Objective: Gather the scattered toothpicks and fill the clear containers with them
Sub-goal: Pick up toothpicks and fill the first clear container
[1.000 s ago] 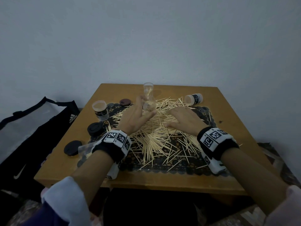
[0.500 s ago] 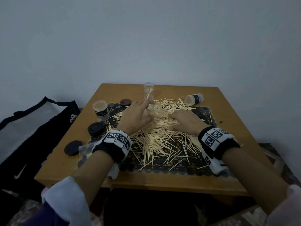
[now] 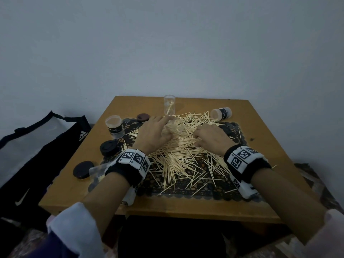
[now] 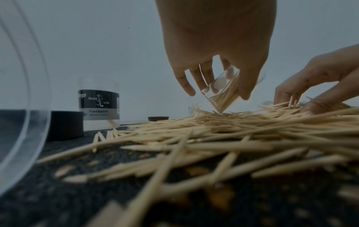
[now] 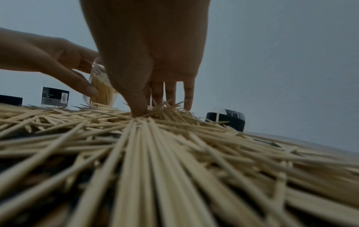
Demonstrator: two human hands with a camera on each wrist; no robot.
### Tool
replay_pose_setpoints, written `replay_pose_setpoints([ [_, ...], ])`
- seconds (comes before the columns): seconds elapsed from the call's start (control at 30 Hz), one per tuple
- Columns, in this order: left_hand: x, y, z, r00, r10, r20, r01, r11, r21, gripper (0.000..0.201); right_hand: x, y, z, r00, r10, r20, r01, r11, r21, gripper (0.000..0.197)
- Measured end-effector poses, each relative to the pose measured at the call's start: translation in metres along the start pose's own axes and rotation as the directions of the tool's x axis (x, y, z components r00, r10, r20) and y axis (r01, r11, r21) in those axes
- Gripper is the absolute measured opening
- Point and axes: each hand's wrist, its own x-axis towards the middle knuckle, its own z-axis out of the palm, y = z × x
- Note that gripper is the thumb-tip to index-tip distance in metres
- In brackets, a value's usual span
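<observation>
Bags beside the bench carry an "adidas" wordmark with three stripes and a white swoosh. On the bench lies a dark lace mat, and across it spreads the heap of toothpicks. At the mat's left edge stands a labelled jar, upright, its black-and-grey label reading "Good Life" and "Toothpick", with a single pick or so leaning inside. A second labelled jar lies on its side at the far right of the heap, mouth toward the picks; its print is too small to read. At the far edge a plain clear container stands upright with a few picks in it. Another clear tube lies near the left wrist. Three dark lids sit along the left side. The left hand has its grip clamped on a tilted clear container packed with toothpicks, mouth down against the heap. The right hand presses its fingertips into the heap, thumb drawn toward the fingers, gathering picks.
</observation>
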Motion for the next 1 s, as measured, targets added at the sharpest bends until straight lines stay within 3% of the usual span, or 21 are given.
replay_pose_setpoints([
  [0.3, 0.001, -0.001, -0.002, 0.99, -0.107, -0.094, 0.111, 0.993, 0.033, 0.048, 0.0, -0.005, -0.002, 0.976, -0.018, -0.217, 0.021, 1.0, 0.013, 0.005],
  [0.47, 0.002, -0.005, 0.0, 0.982, -0.151, -0.112, 0.157, 0.986, 0.051, 0.049, 0.004, -0.006, 0.003, 0.948, -0.011, -0.319, 0.022, 0.999, 0.032, 0.012],
  [0.63, 0.003, -0.007, 0.002, 0.978, -0.187, -0.089, 0.194, 0.978, 0.08, 0.049, 0.009, -0.005, 0.007, 0.874, 0.017, -0.485, -0.028, 1.0, -0.015, 0.014],
  [0.8, 0.003, -0.006, 0.004, 0.989, -0.145, -0.029, 0.147, 0.987, 0.07, 0.048, 0.01, -0.004, 0.005, 0.834, 0.062, -0.548, -0.072, 0.997, 0.003, 0.01],
  [1.0, 0.002, -0.003, 0.005, 0.999, -0.044, 0.023, 0.044, 0.999, -0.021, 0.053, 0.01, -0.005, 0.005, 0.846, 0.035, -0.531, -0.044, 0.999, -0.005, 0.003],
])
